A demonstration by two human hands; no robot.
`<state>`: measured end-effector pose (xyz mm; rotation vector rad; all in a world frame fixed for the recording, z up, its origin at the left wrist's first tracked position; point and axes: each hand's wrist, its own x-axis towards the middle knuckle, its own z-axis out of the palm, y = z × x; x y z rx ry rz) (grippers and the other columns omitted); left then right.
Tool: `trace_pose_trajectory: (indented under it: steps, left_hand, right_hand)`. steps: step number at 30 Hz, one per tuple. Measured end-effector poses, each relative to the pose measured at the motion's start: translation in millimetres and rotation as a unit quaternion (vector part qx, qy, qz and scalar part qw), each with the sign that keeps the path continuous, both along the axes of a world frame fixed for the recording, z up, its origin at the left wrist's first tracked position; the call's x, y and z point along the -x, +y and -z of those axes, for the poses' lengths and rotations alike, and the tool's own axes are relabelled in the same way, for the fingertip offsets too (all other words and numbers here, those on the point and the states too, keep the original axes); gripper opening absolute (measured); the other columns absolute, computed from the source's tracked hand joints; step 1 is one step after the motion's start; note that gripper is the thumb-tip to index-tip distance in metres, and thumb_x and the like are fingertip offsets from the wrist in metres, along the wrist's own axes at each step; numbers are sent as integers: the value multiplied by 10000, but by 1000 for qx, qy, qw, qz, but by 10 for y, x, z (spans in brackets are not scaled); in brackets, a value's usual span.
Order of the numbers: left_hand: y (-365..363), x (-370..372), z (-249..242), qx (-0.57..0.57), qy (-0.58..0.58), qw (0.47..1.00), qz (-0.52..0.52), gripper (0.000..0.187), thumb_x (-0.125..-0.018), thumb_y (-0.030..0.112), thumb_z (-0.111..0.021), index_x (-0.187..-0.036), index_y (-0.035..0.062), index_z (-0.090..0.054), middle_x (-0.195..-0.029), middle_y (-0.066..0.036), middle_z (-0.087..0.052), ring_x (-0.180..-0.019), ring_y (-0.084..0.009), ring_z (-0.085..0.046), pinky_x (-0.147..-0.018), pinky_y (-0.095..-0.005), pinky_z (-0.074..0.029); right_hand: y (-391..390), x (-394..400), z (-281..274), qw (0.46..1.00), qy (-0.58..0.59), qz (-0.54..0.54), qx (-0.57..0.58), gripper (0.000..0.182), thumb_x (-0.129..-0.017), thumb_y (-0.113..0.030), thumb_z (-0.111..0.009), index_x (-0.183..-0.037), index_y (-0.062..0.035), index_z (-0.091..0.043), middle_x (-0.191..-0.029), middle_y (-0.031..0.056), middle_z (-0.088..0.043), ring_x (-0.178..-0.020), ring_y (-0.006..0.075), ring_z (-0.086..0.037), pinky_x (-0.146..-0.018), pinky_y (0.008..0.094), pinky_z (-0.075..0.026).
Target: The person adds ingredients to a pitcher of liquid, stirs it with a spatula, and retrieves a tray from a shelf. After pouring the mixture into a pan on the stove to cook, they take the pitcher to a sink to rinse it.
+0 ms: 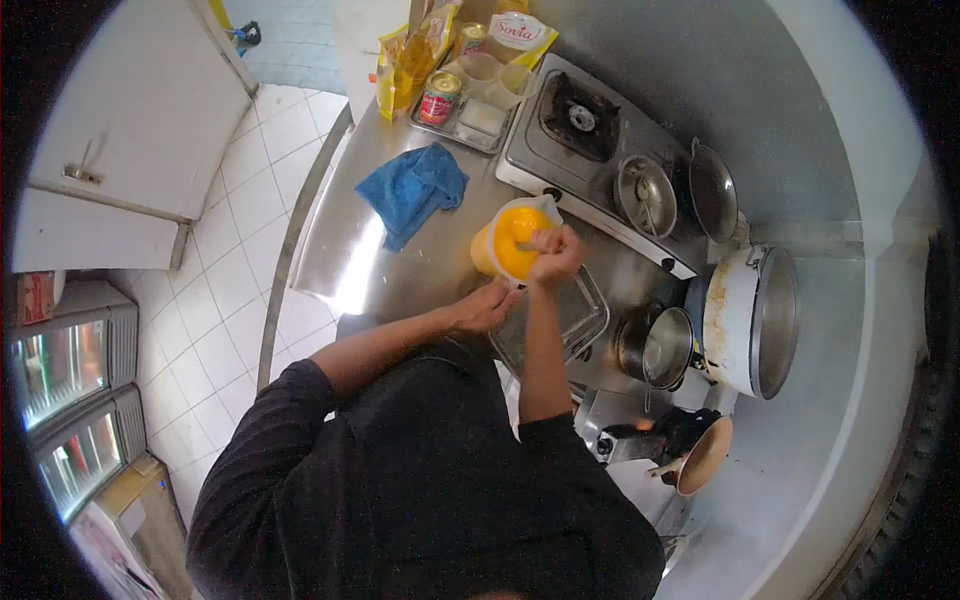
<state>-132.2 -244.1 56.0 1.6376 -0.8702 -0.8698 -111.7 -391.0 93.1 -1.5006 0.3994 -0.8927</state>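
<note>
A white pitcher point(484, 250) holding bright orange-yellow liquid stands on the steel counter. My left hand point(487, 306) is closed at the pitcher's near side, around what looks like its handle. Over the pitcher's right rim, my right hand point(556, 254) is closed on a utensil that dips into the liquid; most of the utensil is hidden. Just right of the pitcher and partly under my right forearm lies a clear glass dish point(597, 312). A crumpled blue cloth point(412, 190) rests on the counter to the upper left.
A tray point(482, 143) with cans and cups stands at the back, beside yellow bags point(408, 70). The gas stove point(540, 160) carries pans. On the right are a small pot point(667, 347), a large white pot point(733, 320) and a pan point(706, 457) near a flame.
</note>
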Motion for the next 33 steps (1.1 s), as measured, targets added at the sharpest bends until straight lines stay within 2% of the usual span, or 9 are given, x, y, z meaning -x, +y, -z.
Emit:
trace_pose_trajectory:
  steps: [4,7,13,14,18,24,28,30,33]
  left_hand:
    - [-58,45,278,50,-18,998,-15,375,-1001,302,-363,-1117,-41,-460,-1060,-249,-561,-1029,-421,-540,-892,-460,-410]
    - [-25,71,129,51,2,997,-58,416,-983,329,-392,-982,-72,-505,-923,-298,-547,-914,-444,-544,-807,-481,-415]
    - [-20,-6,102,-42,-29,998,24,363,-997,286,-355,-1195,-11,-427,-1077,-251,-562,-1035,-409,-543,-925,-457,-397]
    - [-32,-2,159,-2,-28,1000,-3,357,-994,289,-365,-1117,-33,-455,-1023,-270,-560,-988,-425,-543,-882,-468,-402]
    - [-68,59,265,83,-33,994,-57,393,-987,292,-380,-981,-81,-504,-929,-309,-549,-887,-456,-539,-795,-492,-408]
    - [-138,134,418,76,-53,994,-62,382,-987,292,-375,-977,-72,-491,-947,-311,-536,-900,-453,-536,-793,-495,-400]
    - [-41,40,210,-3,-11,1000,-1,399,-1001,301,-314,-1237,-4,-417,-1115,-265,-551,-1081,-419,-526,-937,-479,-391]
    - [-36,27,208,-11,14,1000,9,394,-1001,297,-318,-1235,-4,-414,-1110,-266,-551,-1081,-418,-526,-936,-475,-392]
    - [-85,-5,240,53,-18,997,-51,375,-993,311,-354,-1052,-44,-462,-975,-283,-543,-943,-438,-534,-839,-495,-396]
  right_hand:
    - [19,133,-833,943,-213,-73,-245,308,-821,-177,-410,-547,-89,-298,-452,12,-289,-408,127,-288,-466,292,-330]
    - [51,16,-15,994,-24,2,-104,333,-838,-217,-396,-536,-108,-308,-445,9,-278,-412,129,-277,-494,297,-343]
    - [-77,166,-511,953,-197,-91,-212,351,-852,-259,-375,-536,-110,-339,-465,23,-373,-446,133,-340,-505,309,-368]
    - [127,10,-293,984,-64,127,-108,351,-844,-260,-377,-533,-108,-319,-468,19,-343,-442,126,-306,-494,300,-354]
    - [-38,69,-534,981,-104,-52,-158,347,-835,-252,-379,-523,-106,-336,-460,15,-341,-429,143,-316,-486,295,-362]
    - [31,1,-128,993,-54,-47,-99,371,-853,-301,-372,-535,-117,-330,-450,19,-292,-409,146,-287,-477,317,-327]
    - [67,53,-744,977,-95,44,-187,360,-844,-290,-379,-529,-127,-317,-455,7,-295,-421,136,-284,-495,305,-330]
    - [-59,-8,-87,978,-51,176,-104,363,-846,-286,-377,-524,-133,-308,-457,7,-291,-422,136,-265,-496,298,-318]
    - [63,-35,-427,987,-8,67,-143,362,-843,-273,-378,-516,-137,-305,-446,10,-282,-417,138,-241,-477,292,-293]
